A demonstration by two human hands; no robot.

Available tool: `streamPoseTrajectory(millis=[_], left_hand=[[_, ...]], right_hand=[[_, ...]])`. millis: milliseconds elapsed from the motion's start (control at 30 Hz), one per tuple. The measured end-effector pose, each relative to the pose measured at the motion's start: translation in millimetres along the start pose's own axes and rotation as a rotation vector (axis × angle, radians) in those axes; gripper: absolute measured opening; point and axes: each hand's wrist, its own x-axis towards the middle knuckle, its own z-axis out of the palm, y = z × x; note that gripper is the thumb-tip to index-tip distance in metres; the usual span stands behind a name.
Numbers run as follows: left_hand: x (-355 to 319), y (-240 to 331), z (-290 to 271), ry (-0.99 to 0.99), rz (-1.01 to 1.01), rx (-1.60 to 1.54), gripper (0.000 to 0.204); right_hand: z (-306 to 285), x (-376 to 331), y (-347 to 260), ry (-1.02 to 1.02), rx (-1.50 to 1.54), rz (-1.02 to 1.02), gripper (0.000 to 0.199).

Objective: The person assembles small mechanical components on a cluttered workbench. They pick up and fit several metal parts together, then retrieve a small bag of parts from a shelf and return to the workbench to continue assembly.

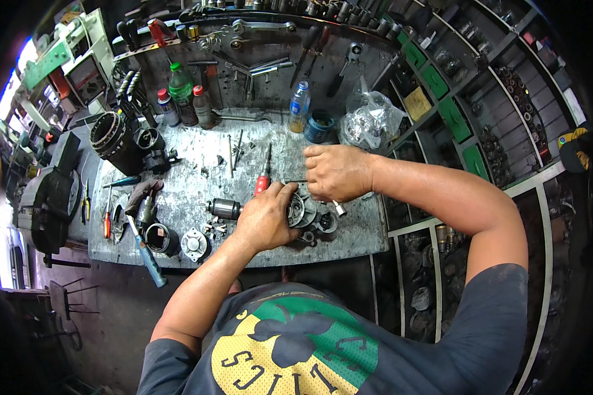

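My left hand (pixel 265 217) grips a round grey metal motor housing (pixel 304 212) that lies on the worn steel workbench (pixel 191 158). Directly above that housing, my right hand (pixel 336 172) is closed on a thin metal tool (pixel 339 209) whose tip pokes out below the fist. A red-handled screwdriver (pixel 263 179) lies just behind my left hand. A cylindrical armature (pixel 225 209) rests on the bench to the left of my left hand.
Loose metal parts, a round cap (pixel 194 243) and a ring (pixel 159 237) lie at the front left. Bottles (pixel 181 89) and a blue tin (pixel 320 125) stand at the back. A vise (pixel 53 191) sits at far left. Wrenches hang on the wall; shelves of parts fill the right.
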Motion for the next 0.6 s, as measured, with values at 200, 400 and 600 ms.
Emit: streamPoseTrajectory(millis=[200,400,600], left_hand=[[-1,9,6,0.08,-0.077,-0.082,0.095],[1,5,4,0.036,-0.016,-0.028,0.097],[15,-11,-8,-0.087,0.175,-0.02,0.097]], right_hand=[[-3,36,-56,-0.045,0.153,1.161,0.028],[-30,12,-42,-0.193,0.484,1.028,0.019],[-25,-20,-38,-0.07,0.14,0.579,0.013]])
